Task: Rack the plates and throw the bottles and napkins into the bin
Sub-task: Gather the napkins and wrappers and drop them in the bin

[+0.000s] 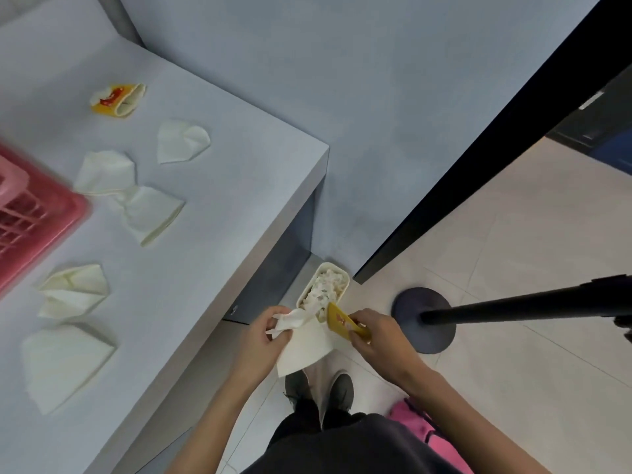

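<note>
Our left hand (273,333) grips a napkin (302,350) and our right hand (374,336) pinches a yellow bottle (343,323). Both forearms reach down, close together, just above the floor bin (337,271) beside the counter (239,172). We judge this the binning step: next, both hands must let go over the opening. Other napkins (181,142) and a second bottle (118,99) wait on the counter.

Black pole stand (478,311) on tiled floor (513,371)

Goes bare-armed from left hand (270,336) and right hand (376,336) all along the forearms, wears a dark charcoal top (359,449) and black trousers (307,419) with dark grey shoes (342,391), and shows a bright pink, black-trimmed cloth (420,429) at the right hip.
</note>
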`<control>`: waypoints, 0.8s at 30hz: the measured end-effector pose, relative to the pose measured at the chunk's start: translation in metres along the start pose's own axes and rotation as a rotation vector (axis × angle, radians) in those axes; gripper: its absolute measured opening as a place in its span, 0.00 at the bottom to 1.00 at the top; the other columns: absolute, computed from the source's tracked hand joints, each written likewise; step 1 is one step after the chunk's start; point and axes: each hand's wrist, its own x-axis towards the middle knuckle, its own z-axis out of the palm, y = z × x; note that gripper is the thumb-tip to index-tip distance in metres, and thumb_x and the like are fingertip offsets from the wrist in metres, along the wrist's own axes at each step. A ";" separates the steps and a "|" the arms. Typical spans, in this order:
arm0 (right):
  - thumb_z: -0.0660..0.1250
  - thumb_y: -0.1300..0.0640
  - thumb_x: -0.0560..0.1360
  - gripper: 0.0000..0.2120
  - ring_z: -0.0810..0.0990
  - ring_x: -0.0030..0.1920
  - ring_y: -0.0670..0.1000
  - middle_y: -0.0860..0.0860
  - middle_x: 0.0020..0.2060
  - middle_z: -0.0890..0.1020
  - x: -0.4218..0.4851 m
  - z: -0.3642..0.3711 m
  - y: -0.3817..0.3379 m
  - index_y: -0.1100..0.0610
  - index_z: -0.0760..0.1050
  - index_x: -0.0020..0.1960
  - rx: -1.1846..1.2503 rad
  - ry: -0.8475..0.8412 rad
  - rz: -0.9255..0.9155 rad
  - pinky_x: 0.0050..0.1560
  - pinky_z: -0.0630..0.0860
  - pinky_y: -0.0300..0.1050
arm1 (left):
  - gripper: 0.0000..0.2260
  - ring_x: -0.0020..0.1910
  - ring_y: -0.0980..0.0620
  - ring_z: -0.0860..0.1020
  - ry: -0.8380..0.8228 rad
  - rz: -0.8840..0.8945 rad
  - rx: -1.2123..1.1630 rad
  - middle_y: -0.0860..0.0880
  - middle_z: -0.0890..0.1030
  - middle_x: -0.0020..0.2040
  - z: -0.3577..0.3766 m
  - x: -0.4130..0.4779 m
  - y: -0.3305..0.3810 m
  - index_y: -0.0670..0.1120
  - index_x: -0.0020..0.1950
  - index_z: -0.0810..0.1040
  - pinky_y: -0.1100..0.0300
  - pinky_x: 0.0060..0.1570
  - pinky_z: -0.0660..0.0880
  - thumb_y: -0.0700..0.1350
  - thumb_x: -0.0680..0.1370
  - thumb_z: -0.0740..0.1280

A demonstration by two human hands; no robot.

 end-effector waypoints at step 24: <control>0.70 0.53 0.74 0.09 0.78 0.39 0.52 0.49 0.39 0.77 0.097 0.114 0.145 0.50 0.70 0.43 0.076 -0.169 0.131 0.43 0.75 0.48 | 0.10 0.42 0.48 0.80 -0.158 -0.306 0.113 0.49 0.81 0.47 0.103 0.112 -0.165 0.50 0.48 0.71 0.58 0.31 0.76 0.39 0.76 0.70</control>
